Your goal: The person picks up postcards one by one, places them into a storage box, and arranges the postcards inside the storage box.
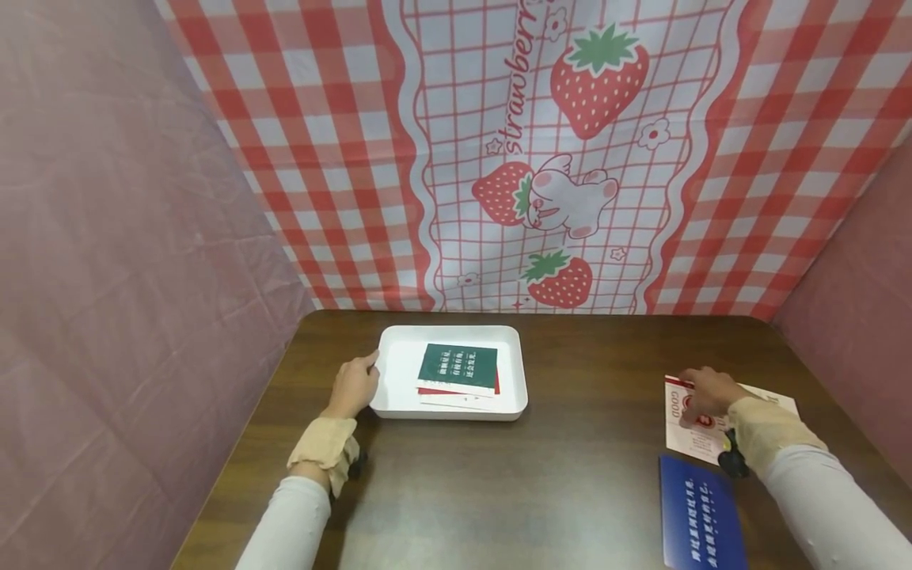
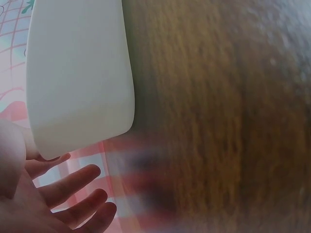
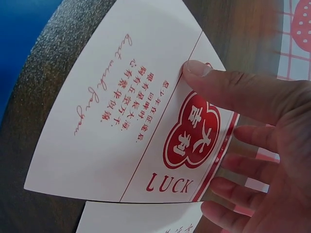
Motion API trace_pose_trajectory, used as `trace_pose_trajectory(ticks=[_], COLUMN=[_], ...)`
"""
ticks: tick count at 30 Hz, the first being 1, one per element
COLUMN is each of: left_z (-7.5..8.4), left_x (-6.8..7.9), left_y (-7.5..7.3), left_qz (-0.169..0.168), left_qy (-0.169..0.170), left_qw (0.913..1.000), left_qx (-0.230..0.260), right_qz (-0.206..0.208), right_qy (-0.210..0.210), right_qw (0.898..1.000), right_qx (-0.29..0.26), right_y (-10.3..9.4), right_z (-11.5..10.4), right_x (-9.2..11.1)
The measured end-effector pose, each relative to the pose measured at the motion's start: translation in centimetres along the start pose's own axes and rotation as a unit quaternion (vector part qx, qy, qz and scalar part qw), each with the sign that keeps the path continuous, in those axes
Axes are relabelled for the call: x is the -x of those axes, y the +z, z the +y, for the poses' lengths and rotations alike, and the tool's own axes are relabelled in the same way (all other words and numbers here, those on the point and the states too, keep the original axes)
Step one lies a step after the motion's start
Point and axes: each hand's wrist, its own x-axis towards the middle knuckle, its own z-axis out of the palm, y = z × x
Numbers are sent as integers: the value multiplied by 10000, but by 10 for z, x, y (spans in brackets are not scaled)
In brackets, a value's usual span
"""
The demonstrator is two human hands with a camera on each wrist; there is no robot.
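Note:
My left hand [image 1: 355, 386] is at the left side of a white tray [image 1: 518, 380], its index finger along the rim. In the left wrist view the other fingers [image 2: 80, 213] extend loosely beside the tray's corner. In the tray lies a green card [image 1: 456, 364] with white writing, over red and white cards. On the right, my right hand [image 1: 712, 392] grips a white greeting card [image 3: 102, 141] with red print and the word "LUCK". Its thumb [image 3: 199, 69] presses on the card's face while the fingertips meet the far edge.
Another white card [image 1: 780, 398] lies beside the gripped one, partly behind the right hand. A blue card [image 1: 701, 514] with white writing lies nearer on the brown table [image 1: 499, 491]. A strawberry-print cloth [image 1: 456, 158] hangs at the back, with pink cloth [image 1: 128, 277] at the sides.

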Motion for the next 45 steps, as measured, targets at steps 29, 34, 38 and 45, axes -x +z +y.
trace_pose_trajectory(ticks=[29, 34, 38, 45], left_z=[0, 0, -1, 1], left_x=[-1, 0, 0, -1], left_y=[1, 2, 3, 0], left_qz=[46, 34, 36, -2], left_qy=[16, 22, -36, -144], left_qw=[10000, 10000, 10000, 9999], left_qx=[4, -8, 8, -8], right_qz=[-56, 159, 283, 470], right_qy=[169, -51, -81, -36], right_qw=[9983, 9987, 9986, 9979], right_qx=[-558, -490, -433, -452], right_y=[-4, -2, 0, 1], right_z=[2, 4, 7, 8], right_x=[0, -1, -3, -3])
